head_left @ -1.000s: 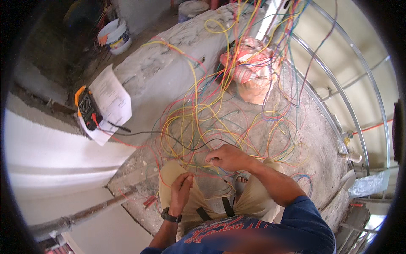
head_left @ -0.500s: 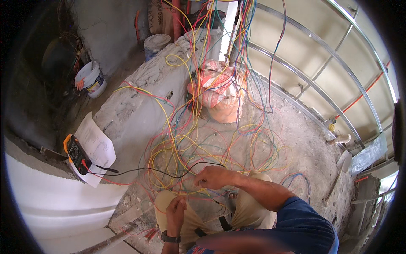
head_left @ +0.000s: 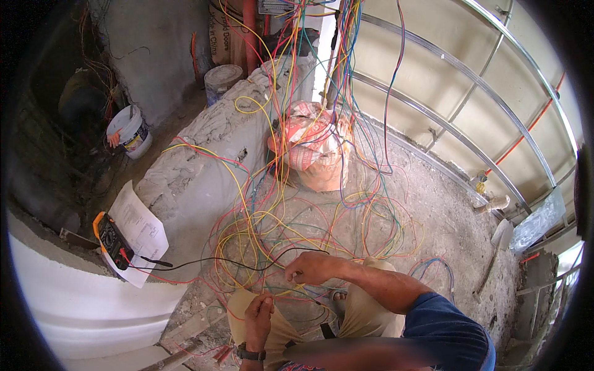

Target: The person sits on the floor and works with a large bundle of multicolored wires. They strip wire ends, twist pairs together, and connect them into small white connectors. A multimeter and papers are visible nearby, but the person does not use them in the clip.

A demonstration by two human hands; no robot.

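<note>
My left hand [head_left: 258, 309] is pinched above my left knee, with a thin reddish wire apparently rising from the fingertips. Just right of it and a little farther out, my right hand [head_left: 311, 268] is closed, fingers curled down; whatever they grip is hidden. A black test lead [head_left: 238, 266] runs from the multimeter [head_left: 112, 240] to the back of my right hand. The multimeter has an orange-edged case and leans by a white printed sheet [head_left: 141, 219] on the ledge at left. Beneath and beyond both hands spread tangled red, yellow and green wires [head_left: 272, 226].
More wires [head_left: 346, 46] hang from above over a red-and-white sack [head_left: 309, 139] on the floor. A rough low wall [head_left: 207, 117] stands left of it. A white bucket [head_left: 133, 131] is farther left. Metal framing [head_left: 458, 105] and a shovel [head_left: 495, 250] are at right.
The view has tilted slightly, so the background sits lower in the picture. Both my hands stay nearly in place, with their fingers still closed.
</note>
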